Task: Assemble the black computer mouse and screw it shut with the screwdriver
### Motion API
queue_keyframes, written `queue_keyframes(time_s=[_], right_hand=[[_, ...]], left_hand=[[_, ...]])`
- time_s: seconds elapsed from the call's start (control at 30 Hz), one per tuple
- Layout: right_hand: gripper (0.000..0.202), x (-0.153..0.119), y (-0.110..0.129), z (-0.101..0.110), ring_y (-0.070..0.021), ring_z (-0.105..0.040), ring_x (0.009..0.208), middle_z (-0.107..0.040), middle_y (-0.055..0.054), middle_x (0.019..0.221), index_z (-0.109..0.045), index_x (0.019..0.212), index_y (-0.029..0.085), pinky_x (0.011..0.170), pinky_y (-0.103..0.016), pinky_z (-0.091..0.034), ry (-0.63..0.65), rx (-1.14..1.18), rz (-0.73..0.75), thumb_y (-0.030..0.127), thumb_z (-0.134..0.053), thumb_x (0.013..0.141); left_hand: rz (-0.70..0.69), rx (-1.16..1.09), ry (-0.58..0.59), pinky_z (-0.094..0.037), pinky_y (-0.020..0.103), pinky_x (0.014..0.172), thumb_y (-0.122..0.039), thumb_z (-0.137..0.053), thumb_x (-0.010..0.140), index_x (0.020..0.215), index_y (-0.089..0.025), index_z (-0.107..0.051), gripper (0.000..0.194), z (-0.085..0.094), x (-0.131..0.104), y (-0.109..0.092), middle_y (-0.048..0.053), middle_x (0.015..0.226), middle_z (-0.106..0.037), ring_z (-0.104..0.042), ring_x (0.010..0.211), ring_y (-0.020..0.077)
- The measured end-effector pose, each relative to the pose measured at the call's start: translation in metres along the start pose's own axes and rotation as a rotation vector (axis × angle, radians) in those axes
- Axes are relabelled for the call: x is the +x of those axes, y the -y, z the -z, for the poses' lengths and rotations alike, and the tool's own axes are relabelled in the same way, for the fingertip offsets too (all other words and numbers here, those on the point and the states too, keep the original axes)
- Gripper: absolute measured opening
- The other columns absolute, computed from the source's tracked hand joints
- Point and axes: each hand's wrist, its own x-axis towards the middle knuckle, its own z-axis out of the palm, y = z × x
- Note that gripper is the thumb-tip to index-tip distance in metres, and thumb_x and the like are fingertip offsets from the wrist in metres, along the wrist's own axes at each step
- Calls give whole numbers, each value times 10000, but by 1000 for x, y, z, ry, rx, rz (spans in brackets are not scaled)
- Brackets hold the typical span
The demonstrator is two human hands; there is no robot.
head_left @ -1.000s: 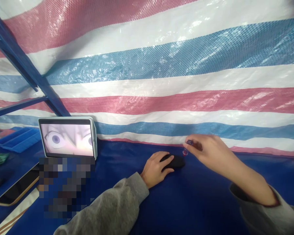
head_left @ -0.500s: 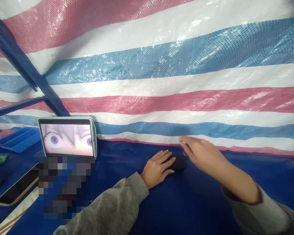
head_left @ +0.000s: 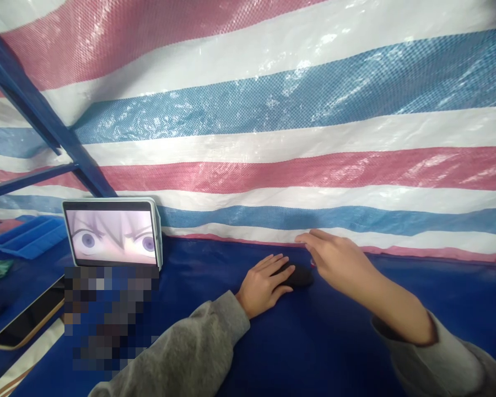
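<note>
My left hand (head_left: 265,284) lies palm down with its fingers stretched over a dark, rounded, flat object (head_left: 301,275) on the blue table surface. Most of that object's left part is under the fingers, and its kind is not clear. To its upper right, my right hand (head_left: 334,256) hovers with thumb and fingertips pinched together. Whatever is in the pinch is too small or hidden to name. A tiny red and white bit (head_left: 313,263) shows just below the right fingers, beside the dark object.
A tablet-like screen (head_left: 111,237) in a pale case stands at the left, playing an animation. In front of it lie a blurred-out patch and a phone (head_left: 28,314). Farther left is a blue divided tray (head_left: 28,237). Striped sheeting (head_left: 273,149) hangs behind the table.
My right hand has shifted slightly, its fingertips a little to the left, and the small pale piece between them no longer shows. My left hand stays on the dark object. The screen picture differs.
</note>
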Motion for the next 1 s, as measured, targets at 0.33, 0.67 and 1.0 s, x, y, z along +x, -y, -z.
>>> queue_keyframes(time_s=[0.33,0.67,1.0], right_hand=[[370,-4,3,4,-188,-627,767,-651,-55,952,-619,1066,172,655,-295,-370,2,11,45,66,-386,799],[301,-1,5,0,-190,-632,777,-666,-52,889,-625,984,169,629,-286,-360,-35,-45,31,59,-405,810],[441,-2,2,-1,-155,-621,702,-648,-68,1000,-617,1122,187,585,-274,-341,-53,-78,50,17,-408,773]], left_hand=[[-15,-8,-3,-382,453,1132,-422,-485,973,1338,-199,-524,430,-2,-1,1,89,1386,-534,-463,1330,237],[-4,-8,0,-392,453,1124,-420,-498,968,1329,-201,-534,424,0,0,0,94,1375,-545,-474,1320,238],[4,-29,0,-392,467,1121,-428,-477,976,1337,-210,-525,425,0,0,0,87,1376,-544,-474,1320,241]])
